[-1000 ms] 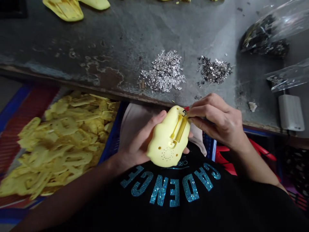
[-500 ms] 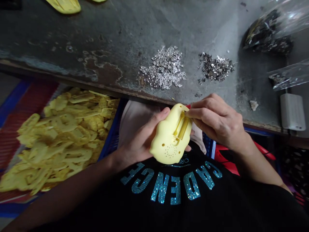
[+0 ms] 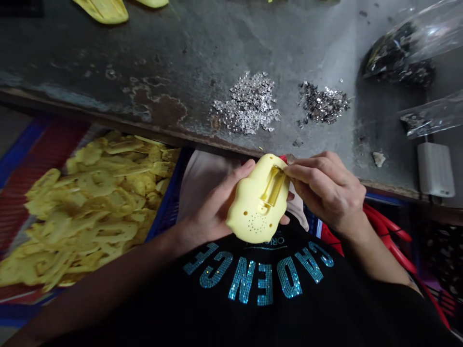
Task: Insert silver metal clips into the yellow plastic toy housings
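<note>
Fingertips (image 3: 290, 169) of the right hand (image 3: 331, 193) press together in a tight pinch at the upper end of a recessed channel in a yellow plastic shell (image 3: 255, 209); whatever lies between them is too small to tell. The left hand (image 3: 208, 212) cradles the shell from beneath, its thumb laid along the shell's upper left edge and its fingertips showing past the lower right side. The shell sits tilted in both hands, in front of the person's chest and just below the bench edge, with its channel and a circle of small speaker holes facing up.

Beneath it, a black T-shirt (image 3: 260, 279) carries teal sequin lettering, and a pale cloth (image 3: 202, 180) lies behind the hands. To the left, a blue crate (image 3: 168, 207) is heaped with flat yellow plastic pieces (image 3: 90, 207). Red plastic parts (image 3: 385, 231) lie to the right.

Across the worn grey bench (image 3: 90, 62), with its rust-brown stains, sit a pile of silvery metal bits (image 3: 248, 103) and a darker pile (image 3: 321, 103). Further right are two clear plastic bags (image 3: 400, 53) of dark contents and a white rounded block (image 3: 436, 169). More yellow pieces (image 3: 103, 8) lie at the far edge of the view.
</note>
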Demonstrator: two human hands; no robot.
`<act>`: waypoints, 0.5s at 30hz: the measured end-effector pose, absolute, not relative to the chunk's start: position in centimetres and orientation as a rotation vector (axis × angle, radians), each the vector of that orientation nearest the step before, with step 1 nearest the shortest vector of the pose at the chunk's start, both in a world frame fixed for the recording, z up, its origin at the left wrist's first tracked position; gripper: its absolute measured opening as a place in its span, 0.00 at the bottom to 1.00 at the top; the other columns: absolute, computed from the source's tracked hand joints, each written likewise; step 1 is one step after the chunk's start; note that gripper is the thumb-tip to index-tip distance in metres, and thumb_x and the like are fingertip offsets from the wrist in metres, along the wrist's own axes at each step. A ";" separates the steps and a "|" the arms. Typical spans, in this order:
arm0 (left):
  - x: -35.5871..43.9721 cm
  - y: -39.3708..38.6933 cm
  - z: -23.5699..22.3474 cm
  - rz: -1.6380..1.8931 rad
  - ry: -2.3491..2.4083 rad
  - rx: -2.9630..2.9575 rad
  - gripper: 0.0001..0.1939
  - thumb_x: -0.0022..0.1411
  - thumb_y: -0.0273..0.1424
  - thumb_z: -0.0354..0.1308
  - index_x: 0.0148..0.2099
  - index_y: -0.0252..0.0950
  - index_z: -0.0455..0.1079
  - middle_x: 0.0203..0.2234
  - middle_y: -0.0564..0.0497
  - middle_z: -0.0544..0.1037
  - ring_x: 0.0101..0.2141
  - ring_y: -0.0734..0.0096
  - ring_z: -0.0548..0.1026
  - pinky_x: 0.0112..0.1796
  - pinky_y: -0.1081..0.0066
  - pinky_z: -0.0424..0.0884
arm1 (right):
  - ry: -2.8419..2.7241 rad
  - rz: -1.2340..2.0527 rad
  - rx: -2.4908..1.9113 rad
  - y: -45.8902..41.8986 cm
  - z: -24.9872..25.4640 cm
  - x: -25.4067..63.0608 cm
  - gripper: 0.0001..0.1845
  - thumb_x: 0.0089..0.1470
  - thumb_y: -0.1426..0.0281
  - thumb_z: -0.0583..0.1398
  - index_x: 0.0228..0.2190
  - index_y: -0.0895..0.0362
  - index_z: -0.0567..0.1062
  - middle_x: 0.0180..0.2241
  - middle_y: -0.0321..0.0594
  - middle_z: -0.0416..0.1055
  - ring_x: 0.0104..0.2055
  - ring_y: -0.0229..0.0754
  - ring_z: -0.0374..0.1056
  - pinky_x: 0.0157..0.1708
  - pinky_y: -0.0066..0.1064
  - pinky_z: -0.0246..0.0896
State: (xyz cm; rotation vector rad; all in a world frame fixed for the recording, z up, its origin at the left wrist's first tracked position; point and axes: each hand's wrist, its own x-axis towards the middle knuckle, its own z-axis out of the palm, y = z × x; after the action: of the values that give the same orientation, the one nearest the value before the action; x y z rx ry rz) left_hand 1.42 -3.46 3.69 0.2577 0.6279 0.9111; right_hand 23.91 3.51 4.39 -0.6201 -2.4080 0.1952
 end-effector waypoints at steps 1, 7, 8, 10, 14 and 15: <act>1.3 -3.4 3.6 0.891 0.614 0.246 0.29 0.73 0.52 0.65 0.58 0.31 0.81 0.45 0.39 0.89 0.38 0.53 0.87 0.34 0.65 0.84 | -2.406 0.189 -0.619 3.4 4.3 23.9 0.18 0.71 0.71 0.64 0.59 0.47 0.76 0.48 0.43 0.84 0.41 0.48 0.77 0.41 0.44 0.74; 1.2 -3.6 3.1 0.891 0.569 0.233 0.28 0.74 0.52 0.64 0.60 0.33 0.77 0.44 0.41 0.89 0.40 0.53 0.87 0.35 0.64 0.85 | -2.320 0.337 -0.658 3.5 4.7 23.5 0.16 0.71 0.74 0.64 0.56 0.47 0.79 0.47 0.41 0.84 0.44 0.47 0.78 0.44 0.42 0.76; 1.3 -3.7 3.0 0.899 0.568 0.258 0.29 0.72 0.53 0.66 0.60 0.33 0.77 0.42 0.42 0.89 0.38 0.53 0.87 0.34 0.64 0.84 | -2.313 0.408 -0.671 3.8 4.9 23.5 0.14 0.71 0.72 0.64 0.55 0.47 0.80 0.47 0.41 0.84 0.45 0.46 0.79 0.45 0.41 0.76; 1.6 -3.7 2.6 0.946 0.609 0.336 0.30 0.70 0.53 0.68 0.61 0.35 0.77 0.39 0.44 0.88 0.35 0.55 0.86 0.33 0.65 0.82 | -2.341 0.585 -0.708 4.5 5.5 23.4 0.12 0.71 0.68 0.66 0.54 0.50 0.80 0.46 0.42 0.83 0.45 0.45 0.79 0.45 0.38 0.77; 1.5 -4.4 1.7 1.111 0.843 0.595 0.31 0.71 0.47 0.71 0.70 0.44 0.74 0.43 0.49 0.87 0.38 0.62 0.85 0.38 0.70 0.79 | -2.445 0.805 -0.710 5.7 6.2 23.4 0.14 0.71 0.63 0.66 0.53 0.55 0.80 0.44 0.41 0.82 0.42 0.41 0.77 0.41 0.33 0.74; 1.3 -4.7 1.6 1.127 0.874 0.660 0.32 0.71 0.47 0.70 0.72 0.45 0.73 0.43 0.49 0.86 0.38 0.63 0.84 0.37 0.72 0.78 | -2.444 0.810 -0.699 5.8 6.2 23.3 0.14 0.71 0.63 0.66 0.52 0.56 0.79 0.43 0.41 0.81 0.41 0.41 0.77 0.41 0.33 0.74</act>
State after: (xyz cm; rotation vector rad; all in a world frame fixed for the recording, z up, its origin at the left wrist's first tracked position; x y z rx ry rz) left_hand 1.35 -4.74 1.61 0.6604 0.8739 1.1265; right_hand 23.35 5.85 6.16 -0.6986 -2.4440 0.8100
